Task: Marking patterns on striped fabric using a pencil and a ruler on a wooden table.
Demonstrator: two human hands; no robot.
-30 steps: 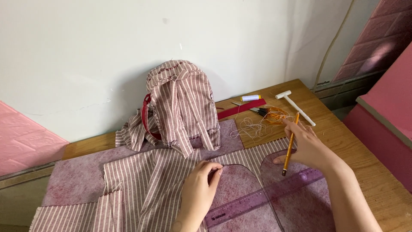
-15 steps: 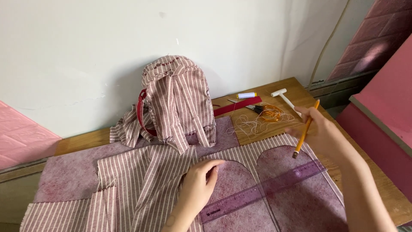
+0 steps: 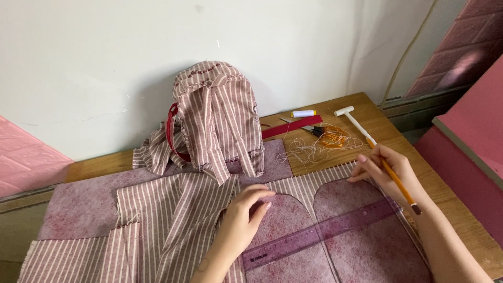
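A: Left hand [image 3: 242, 217] status?

B: Laid flat on the arched felt panel [image 3: 285, 230], fingers [image 3: 260, 202] loosely together and pressed down near the panel's curved top. Nothing is gripped.

A: Right hand [image 3: 390, 175]?

B: An orange pencil [image 3: 393, 175] is pinched between thumb and fingers, held at a slant — one end up toward the white T-shaped tool [image 3: 352, 118], the dark end down toward the wrist. The hand is held over the top edge of a second arched felt panel [image 3: 367, 236].

A: Ruler?

B: A clear purple ruler [image 3: 319, 233] is laid slantwise across both panels, below both hands. It is touched by neither hand.

A: What's underneath?

B: Striped pink-and-white fabric [image 3: 173, 215] is spread over the wooden bench [image 3: 450, 194], with mottled pink felt showing at the left.

A: Rest of the bench?

B: A striped fabric backpack [image 3: 217, 112] with red trim is stood against the white wall. To its right — a white thread spool [image 3: 304, 113], a red strip [image 3: 291, 127], orange-handled scissors [image 3: 327, 135] and a tangle of loose thread [image 3: 306, 149].
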